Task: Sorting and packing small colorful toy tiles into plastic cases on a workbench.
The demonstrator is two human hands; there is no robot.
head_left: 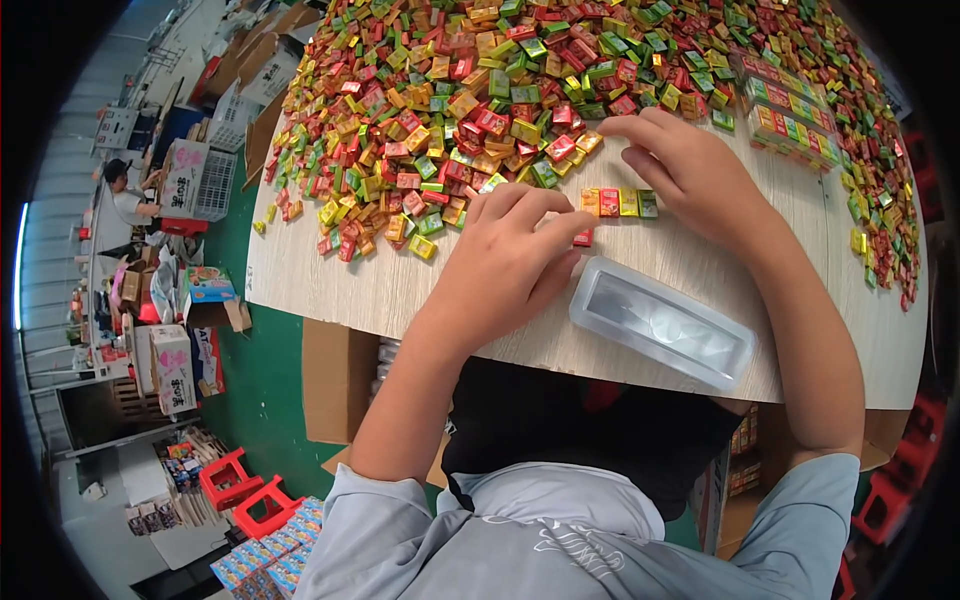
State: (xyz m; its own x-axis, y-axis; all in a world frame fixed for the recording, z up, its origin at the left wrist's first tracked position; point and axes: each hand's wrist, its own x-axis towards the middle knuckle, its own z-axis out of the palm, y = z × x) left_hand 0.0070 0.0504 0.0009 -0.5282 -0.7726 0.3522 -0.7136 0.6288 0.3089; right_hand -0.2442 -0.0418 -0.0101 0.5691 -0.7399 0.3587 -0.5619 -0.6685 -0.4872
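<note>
My left hand [505,255] is over the near side of the table, fingers bent. Between its thumb and index fingertip sits a small red wrapped candy [584,238]. Just beyond it, a short row of wrapped candies [630,203] in orange, red, yellow and green lies side by side on the wood. My right hand [695,175] hovers at the edge of the candy pile [470,110], its thumb and index finger apart with nothing seen between them. A translucent plastic tray [735,368] with no candies in it lies slanted between my forearms.
Clear packs filled with candy rows [790,120] are stacked at the right of the light wooden table [350,290]. More loose candies [880,220] spread along the right edge. On the green floor to the left are red stools [230,480] and cartons; another person [125,195] is far off.
</note>
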